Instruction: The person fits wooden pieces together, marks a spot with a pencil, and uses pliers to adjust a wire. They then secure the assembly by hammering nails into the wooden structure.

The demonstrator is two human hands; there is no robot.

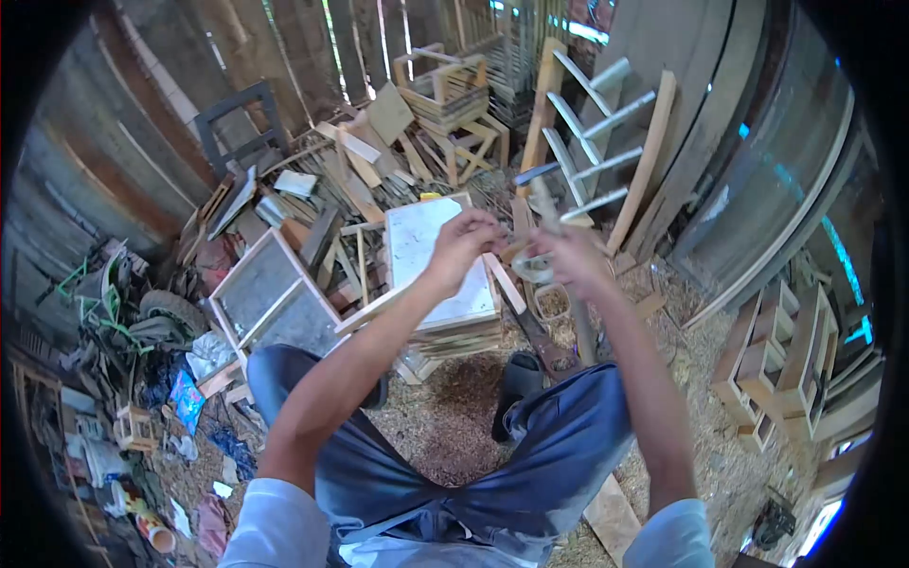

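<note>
My right hand [570, 257], smeared by motion, is closed around the pale handle of a hammer [543, 199]; its dark head points up and away from me. To its left, my left hand [466, 248] hovers over the right side of a white-topped stack of boards [426, 241]. Its fingers are bent together, and whatever they pinch is too small to make out. A short wooden strip [505, 284] slants down just below those fingers. Between the hands is a clear plastic-looking container [534, 269], partly covered by the right hand.
A handsaw [549, 348] lies by my right foot. Left of the stack leans a wooden frame [275, 293]. Scrap wood [350, 180] is heaped behind, near small wooden stools [445, 95]. Wooden racks [776, 360] stand at right; wood shavings [445, 407] cover the floor.
</note>
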